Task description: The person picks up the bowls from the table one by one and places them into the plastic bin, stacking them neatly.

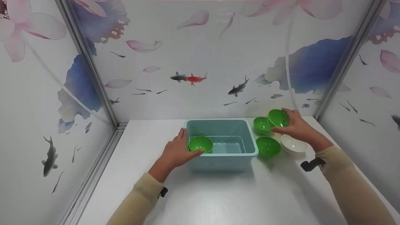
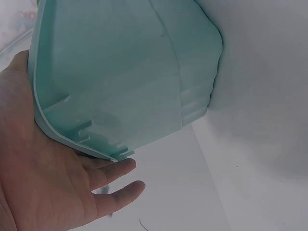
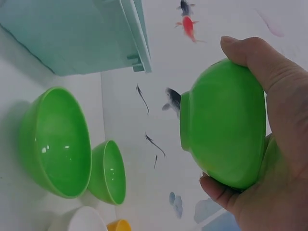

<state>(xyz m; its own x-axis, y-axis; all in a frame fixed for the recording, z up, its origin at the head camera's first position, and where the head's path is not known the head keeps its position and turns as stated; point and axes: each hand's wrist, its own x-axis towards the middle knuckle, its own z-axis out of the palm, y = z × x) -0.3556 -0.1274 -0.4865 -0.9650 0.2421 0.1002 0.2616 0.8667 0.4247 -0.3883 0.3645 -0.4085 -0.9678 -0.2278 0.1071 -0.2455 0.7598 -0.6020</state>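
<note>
My right hand [image 1: 295,126] holds a green bowl [image 1: 277,118] raised and tilted, thumb on one side and fingers on the other. Seen from the right wrist, the bowl [image 3: 224,125] shows its outside and foot ring. My left hand [image 1: 178,150] rests at the near left corner of a light blue plastic basin [image 1: 222,163], thumb over the front rim. In the left wrist view, the fingers [image 2: 118,197] reach fairly straight past the basin's corner. Inside the basin, at its left end, sits another green bowl [image 1: 201,144].
Right of the basin stand two green bowls [image 1: 268,147] [image 1: 262,125] and a white bowl [image 1: 293,143]. A small orange-yellow item [image 3: 119,225] shows partly beside them. Printed panels enclose the white table [image 1: 215,200] at the back and sides.
</note>
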